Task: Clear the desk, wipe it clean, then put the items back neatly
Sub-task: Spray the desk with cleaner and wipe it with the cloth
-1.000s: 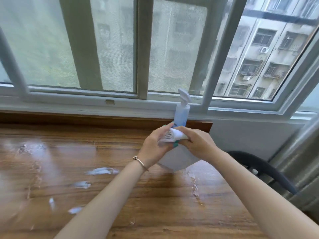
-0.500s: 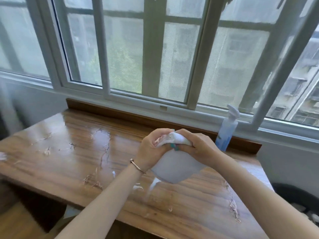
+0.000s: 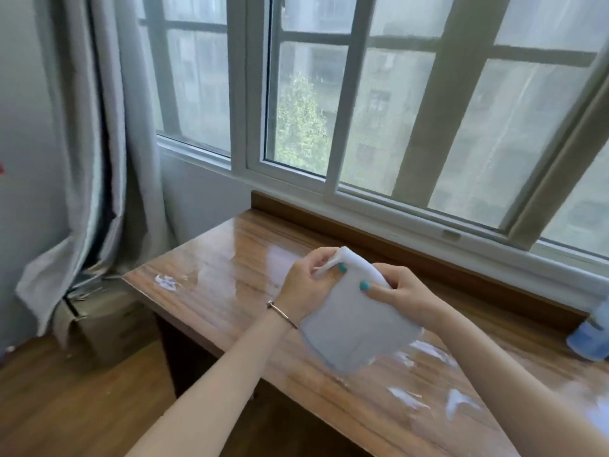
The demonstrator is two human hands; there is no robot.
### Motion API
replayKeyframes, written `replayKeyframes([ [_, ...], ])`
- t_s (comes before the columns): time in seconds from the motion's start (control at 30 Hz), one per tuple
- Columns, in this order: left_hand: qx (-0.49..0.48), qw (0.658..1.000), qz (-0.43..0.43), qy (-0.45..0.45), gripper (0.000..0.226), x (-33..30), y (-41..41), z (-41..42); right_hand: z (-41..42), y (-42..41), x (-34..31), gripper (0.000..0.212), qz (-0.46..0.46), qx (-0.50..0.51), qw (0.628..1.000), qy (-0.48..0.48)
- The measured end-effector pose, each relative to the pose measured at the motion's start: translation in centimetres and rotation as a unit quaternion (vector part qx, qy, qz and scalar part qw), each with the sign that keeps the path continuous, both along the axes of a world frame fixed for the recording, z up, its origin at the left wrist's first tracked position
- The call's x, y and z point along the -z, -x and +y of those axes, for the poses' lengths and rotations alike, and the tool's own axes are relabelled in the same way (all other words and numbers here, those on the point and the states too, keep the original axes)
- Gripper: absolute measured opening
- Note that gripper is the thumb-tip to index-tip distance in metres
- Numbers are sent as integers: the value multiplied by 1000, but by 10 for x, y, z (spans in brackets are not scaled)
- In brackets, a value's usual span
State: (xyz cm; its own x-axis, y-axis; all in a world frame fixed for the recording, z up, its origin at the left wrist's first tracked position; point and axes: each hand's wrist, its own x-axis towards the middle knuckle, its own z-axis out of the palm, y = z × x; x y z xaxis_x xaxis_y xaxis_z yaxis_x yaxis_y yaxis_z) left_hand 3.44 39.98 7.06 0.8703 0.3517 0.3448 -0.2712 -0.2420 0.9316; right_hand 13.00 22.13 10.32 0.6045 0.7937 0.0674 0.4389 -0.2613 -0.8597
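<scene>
- A white cloth [image 3: 354,328] is held up above the wooden desk [image 3: 237,291] at the centre of the frame, its lower part hanging loose without touching the wood.
- The cloth's bunched upper edge is pinched by the left hand [image 3: 306,288], with fingers curled round the fabric.
- The same edge is gripped just to the right by the right hand [image 3: 405,295]; a teal-nailed thumb is pressed onto the cloth.
- A thin bracelet [image 3: 281,313] is worn on the left wrist.
- Wet white streaks [image 3: 428,377] are seen on the glossy desktop in the lower right of the frame, and a smaller patch [image 3: 168,282] near the desk's left corner.
- A blue bottle [image 3: 593,334] is seen at the right edge of the frame, on the desk by the window side; it is cut off and blurred, so its contents cannot be told.
- A grey curtain [image 3: 99,143] is hung in the upper left, beside the window [image 3: 362,127].
</scene>
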Motion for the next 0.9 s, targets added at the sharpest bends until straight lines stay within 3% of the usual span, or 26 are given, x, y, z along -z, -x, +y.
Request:
replayKeyframes([
  [0.1, 27, 995, 63, -72, 67, 3, -3, 56, 46, 2, 6, 59, 53, 33, 998, 0],
  [0.17, 22, 985, 87, -149, 84, 2, -5, 92, 75, -1, 9, 44, 90, 71, 993, 0],
  [0.27, -3, 949, 112, -294, 76, 7, -8, 142, 110, -11, 9, 22, 107, 139, 984, 11],
  [0.4, -21, 913, 131, -386, 74, 18, -9, 199, 157, -33, -1, 22, 56, 232, 971, 33],
  [0.57, -49, 882, 160, -441, 70, 33, -14, 267, 230, -78, -9, 22, -219, 282, 934, 22],
  [0.7, -50, 855, 197, -477, 69, 46, -32, 319, 295, -102, 40, 42, -384, 238, 879, 153],
  [0.8, -37, 832, 237, -501, 67, 60, -54, 358, 332, -109, 98, 56, -311, 143, 891, 299],
  [0.9, -7, 817, 268, -510, 66, 80, -76, 390, 345, -115, 123, 62, -267, 143, 906, 294],
])
